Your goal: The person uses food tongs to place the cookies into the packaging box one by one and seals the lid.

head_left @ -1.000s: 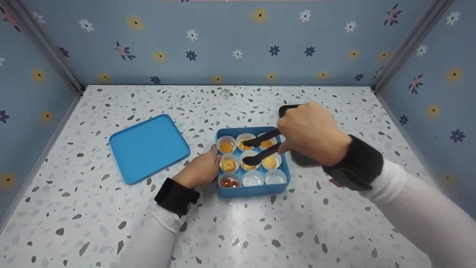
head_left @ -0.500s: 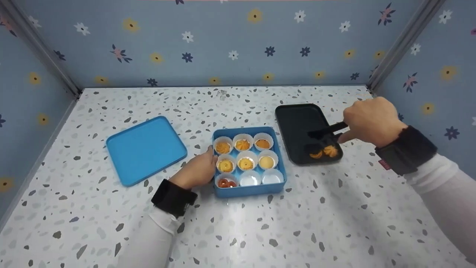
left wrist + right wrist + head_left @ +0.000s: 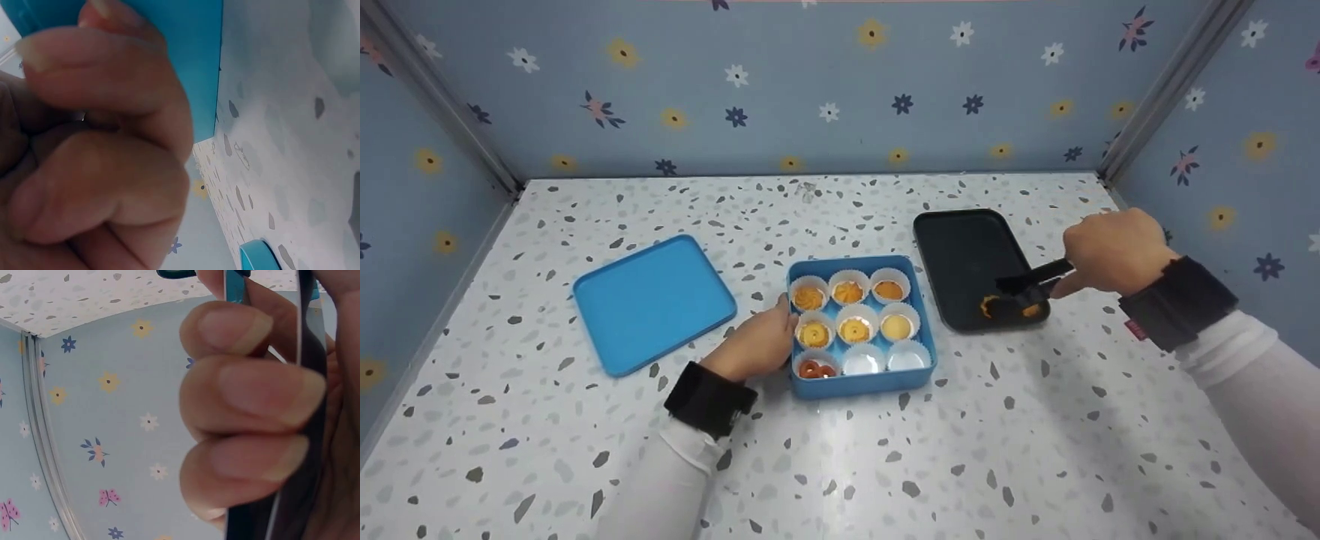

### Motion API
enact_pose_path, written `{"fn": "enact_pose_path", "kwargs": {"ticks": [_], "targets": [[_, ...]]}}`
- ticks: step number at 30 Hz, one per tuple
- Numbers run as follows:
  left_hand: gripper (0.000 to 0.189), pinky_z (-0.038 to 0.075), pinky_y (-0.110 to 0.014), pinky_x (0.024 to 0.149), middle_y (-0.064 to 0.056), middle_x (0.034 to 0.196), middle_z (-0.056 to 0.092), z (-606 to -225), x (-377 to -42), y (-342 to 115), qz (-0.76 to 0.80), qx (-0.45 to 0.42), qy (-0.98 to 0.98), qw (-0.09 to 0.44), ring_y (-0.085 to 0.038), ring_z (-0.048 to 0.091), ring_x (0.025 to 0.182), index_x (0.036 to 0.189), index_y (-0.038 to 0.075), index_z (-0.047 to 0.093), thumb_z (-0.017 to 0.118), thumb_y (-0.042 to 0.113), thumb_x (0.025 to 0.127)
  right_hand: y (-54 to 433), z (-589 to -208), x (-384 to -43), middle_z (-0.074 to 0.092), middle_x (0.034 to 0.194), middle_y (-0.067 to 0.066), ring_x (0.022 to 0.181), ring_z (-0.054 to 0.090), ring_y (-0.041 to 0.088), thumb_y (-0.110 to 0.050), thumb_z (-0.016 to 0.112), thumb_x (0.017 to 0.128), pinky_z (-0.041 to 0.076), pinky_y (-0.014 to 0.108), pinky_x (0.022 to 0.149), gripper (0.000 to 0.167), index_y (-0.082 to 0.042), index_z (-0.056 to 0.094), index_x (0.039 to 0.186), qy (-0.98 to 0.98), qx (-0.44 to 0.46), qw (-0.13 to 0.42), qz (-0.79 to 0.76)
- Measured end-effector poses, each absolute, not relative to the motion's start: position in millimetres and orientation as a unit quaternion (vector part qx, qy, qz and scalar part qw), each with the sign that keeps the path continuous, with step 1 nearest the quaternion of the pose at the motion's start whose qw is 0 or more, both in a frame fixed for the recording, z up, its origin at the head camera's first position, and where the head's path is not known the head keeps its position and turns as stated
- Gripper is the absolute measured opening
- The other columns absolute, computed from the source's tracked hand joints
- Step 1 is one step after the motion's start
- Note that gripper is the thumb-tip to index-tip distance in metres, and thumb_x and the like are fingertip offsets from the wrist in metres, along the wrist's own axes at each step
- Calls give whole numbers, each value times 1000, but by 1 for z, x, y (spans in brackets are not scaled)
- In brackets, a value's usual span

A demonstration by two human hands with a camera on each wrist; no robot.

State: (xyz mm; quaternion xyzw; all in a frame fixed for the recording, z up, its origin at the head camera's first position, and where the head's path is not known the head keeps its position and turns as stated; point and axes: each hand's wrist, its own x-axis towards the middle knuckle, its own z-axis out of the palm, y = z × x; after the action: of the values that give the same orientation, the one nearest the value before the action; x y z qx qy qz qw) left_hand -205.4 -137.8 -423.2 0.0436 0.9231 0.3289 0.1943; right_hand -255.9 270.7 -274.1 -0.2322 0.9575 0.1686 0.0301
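My right hand [image 3: 1114,251] grips black tongs [image 3: 1039,277], whose tips are low over the near end of a black tray [image 3: 964,255]. Two orange-yellow piped cookies lie there, one a piped cookie [image 3: 987,305] at the tips, the other a piped cookie [image 3: 1031,310] partly hidden by the tongs. In the right wrist view, curled fingers [image 3: 253,391] wrap the tong handles. My left hand [image 3: 757,339] holds the left side of a blue box [image 3: 862,386], its fingers [image 3: 112,180] bent against the wall. White paper cups [image 3: 864,360] fill the box, most with cookies, one with small brown rings [image 3: 816,369].
A flat blue lid [image 3: 656,304] lies left of the box on the speckled white table [image 3: 840,465]. Flower-patterned panels, such as the back panel [image 3: 795,82], enclose the table at the back and sides.
My right hand has moved the tongs from over the box rightward to the black tray, then lowered their tips to the cookies. The left hand has stayed at the box.
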Motion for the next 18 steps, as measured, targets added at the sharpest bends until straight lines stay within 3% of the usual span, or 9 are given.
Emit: {"fn": "enact_pose_path", "kwargs": {"ticks": [4, 9, 18], "targets": [[63, 37, -45, 105, -19, 159, 24, -423, -205, -138, 328, 46, 924, 190, -32, 48, 126, 156, -5, 3, 27, 30, 109, 266, -277, -257, 45, 51, -3, 47, 39, 17, -51, 86, 66, 31, 35, 38, 51, -14, 53, 55, 958, -232, 25, 167], [62, 33, -47, 110, -22, 157, 28, -424, -205, -140, 322, 59, 928, 179, -32, 42, 135, 155, -8, 5, 27, 27, 109, 260, -280, -260, 47, 51, -1, 46, 44, 19, -49, 87, 66, 35, 38, 39, 51, -13, 53, 55, 956, -233, 27, 176], [61, 29, -48, 113, -21, 159, 25, -424, -205, -139, 318, 50, 929, 184, -32, 34, 141, 155, -7, 5, 27, 28, 110, 248, -281, -264, 44, 50, -3, 46, 41, 17, -47, 89, 65, 32, 34, 39, 52, -13, 51, 53, 949, -239, 28, 205]]}}
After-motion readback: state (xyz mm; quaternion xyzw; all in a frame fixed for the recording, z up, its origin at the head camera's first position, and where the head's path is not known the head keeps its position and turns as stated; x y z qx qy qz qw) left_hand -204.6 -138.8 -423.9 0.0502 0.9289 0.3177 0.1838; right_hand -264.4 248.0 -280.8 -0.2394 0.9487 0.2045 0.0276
